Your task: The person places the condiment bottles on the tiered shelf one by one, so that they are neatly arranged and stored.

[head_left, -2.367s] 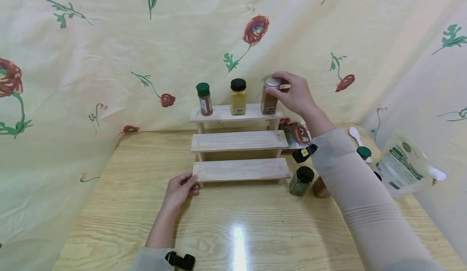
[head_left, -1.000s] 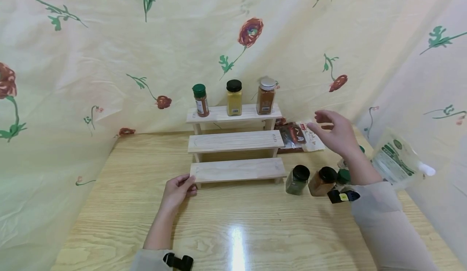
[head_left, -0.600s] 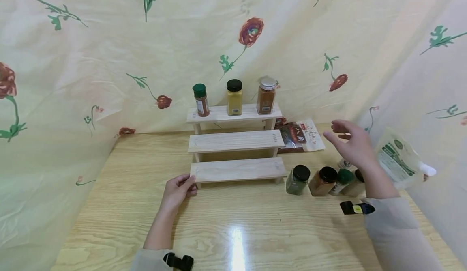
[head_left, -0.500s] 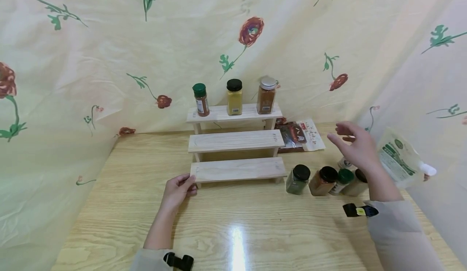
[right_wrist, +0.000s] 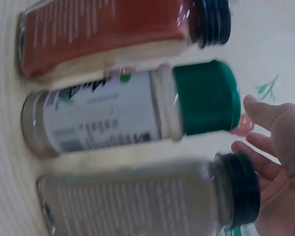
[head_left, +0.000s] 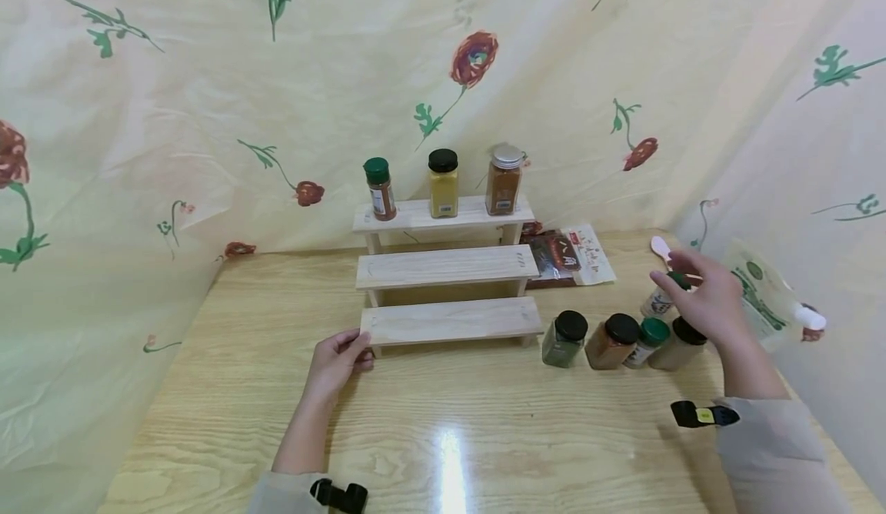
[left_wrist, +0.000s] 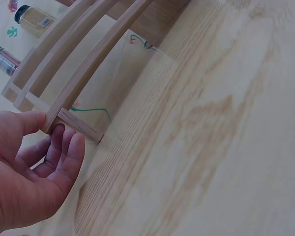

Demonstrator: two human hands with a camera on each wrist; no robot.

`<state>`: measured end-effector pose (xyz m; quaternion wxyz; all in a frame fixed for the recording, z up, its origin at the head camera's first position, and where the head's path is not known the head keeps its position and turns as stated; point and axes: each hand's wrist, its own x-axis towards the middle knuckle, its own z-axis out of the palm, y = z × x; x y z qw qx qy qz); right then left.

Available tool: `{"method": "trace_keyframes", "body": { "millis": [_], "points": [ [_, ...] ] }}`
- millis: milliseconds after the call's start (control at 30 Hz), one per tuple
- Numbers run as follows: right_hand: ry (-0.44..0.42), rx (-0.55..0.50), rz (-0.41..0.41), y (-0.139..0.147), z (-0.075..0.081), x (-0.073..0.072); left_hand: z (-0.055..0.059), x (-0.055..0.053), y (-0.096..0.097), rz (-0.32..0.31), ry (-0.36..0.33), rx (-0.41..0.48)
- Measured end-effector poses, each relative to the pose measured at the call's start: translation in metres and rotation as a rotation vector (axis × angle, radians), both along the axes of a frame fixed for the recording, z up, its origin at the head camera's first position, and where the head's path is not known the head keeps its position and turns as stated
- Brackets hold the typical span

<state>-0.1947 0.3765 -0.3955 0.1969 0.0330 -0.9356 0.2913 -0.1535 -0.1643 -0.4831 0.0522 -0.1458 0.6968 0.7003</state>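
A three-tier wooden rack (head_left: pixel 450 320) stands on the table. My left hand (head_left: pixel 337 364) holds the left end of its lowest step, thumb on the board and fingers curled beneath, as the left wrist view confirms. Over at the right, my right hand (head_left: pixel 713 302) is at a green-capped spice jar (head_left: pixel 657 302), thumb and fingers spread about its cap; contact cannot be made out. In front of that hand stand a black-capped jar of pale spice (head_left: pixel 678 348), another green-capped spice jar (right_wrist: pixel 103 110) and a black-capped jar of reddish-brown spice (right_wrist: pixel 108 32).
The top step bears a green-capped jar (head_left: pixel 381 191), a yellow spice jar (head_left: pixel 444 185) and a silver-lidded jar (head_left: pixel 504 181). Right of the rack are a jar of green herbs (head_left: pixel 563 341) and spice packets (head_left: pixel 571 256). A white spoon (head_left: pixel 661 248) and a spouted pouch (head_left: pixel 761 291) lie farther right.
My right hand has let go of the silver-lidded jar on the top step and moved right and down to the back green-capped jar. The left hand stays on the rack.
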Motion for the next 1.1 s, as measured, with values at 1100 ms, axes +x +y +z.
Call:
{"method": "trace_keyframes", "body": {
  "millis": [1100],
  "points": [
    [-0.258, 0.076, 0.022, 0.032, -0.006, -0.011, 0.000, -0.001, -0.001, 0.005, 0.000, -0.004]
  ]
}}
